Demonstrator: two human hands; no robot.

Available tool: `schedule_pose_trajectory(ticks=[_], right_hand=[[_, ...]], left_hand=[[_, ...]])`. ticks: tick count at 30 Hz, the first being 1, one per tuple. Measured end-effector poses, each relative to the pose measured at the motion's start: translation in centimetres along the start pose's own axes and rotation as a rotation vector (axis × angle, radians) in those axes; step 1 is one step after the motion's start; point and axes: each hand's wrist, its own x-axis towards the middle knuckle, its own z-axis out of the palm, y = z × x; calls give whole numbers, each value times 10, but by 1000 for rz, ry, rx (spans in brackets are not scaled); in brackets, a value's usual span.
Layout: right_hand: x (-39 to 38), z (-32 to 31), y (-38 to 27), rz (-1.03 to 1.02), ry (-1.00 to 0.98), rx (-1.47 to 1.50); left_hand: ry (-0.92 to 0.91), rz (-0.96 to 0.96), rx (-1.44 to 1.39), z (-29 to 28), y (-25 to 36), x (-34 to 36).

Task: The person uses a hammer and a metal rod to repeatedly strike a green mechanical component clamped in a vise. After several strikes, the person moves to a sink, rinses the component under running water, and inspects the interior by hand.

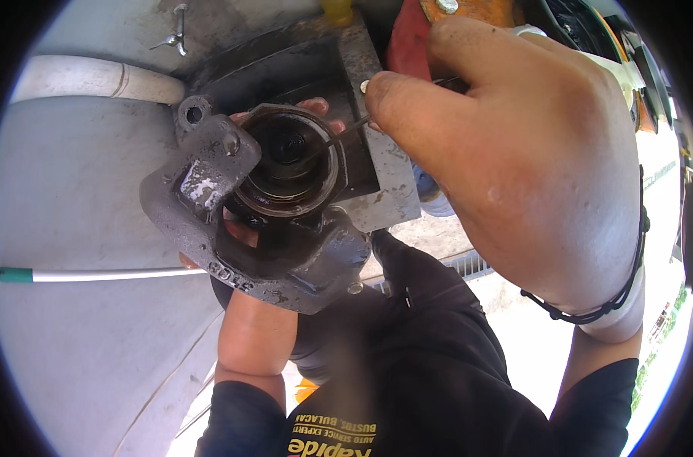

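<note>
A dark, oily brake caliper (198, 183) fills the middle of the view, its round bore (289, 148) facing up. My left hand (241, 233) is closed around it from beneath. Its fingertips show past the far rim of the bore, and the palm is hidden by the metal. From the right, my right hand (498, 129) pinches a thin metal tool, like a pick or slim screwdriver (348, 131). The tool's shaft slants down to the left into the bore, by the inner wall. Its handle is mostly covered by my fingers, and I cannot tell its exact kind.
Behind the caliper is a grey metal tray (392, 179) with dark walls. A white pipe (103, 80) and a tap (179, 30) are at the upper left. A white stick with a green end (95, 275) lies at left. Red cloth (409, 46) hangs beyond my right hand.
</note>
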Motion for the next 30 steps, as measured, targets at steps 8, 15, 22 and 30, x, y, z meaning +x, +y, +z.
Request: schedule_pose_trajectory(ticks=[8, 15, 22, 30], right_hand=[[9, 12, -10, -40, 106, -54], [10, 8, -7, -62, 20, -83], [10, 2, -8, -162, 17, -86], [-2, -7, -18, -13, 33, -167]], left_hand=[[-100, -26, -307, -4, 8, 1], [-267, 59, -430, -12, -5, 7], [-215, -39, -268, -16, 7, 1], [-129, -49, -215, -6, 7, -1]])
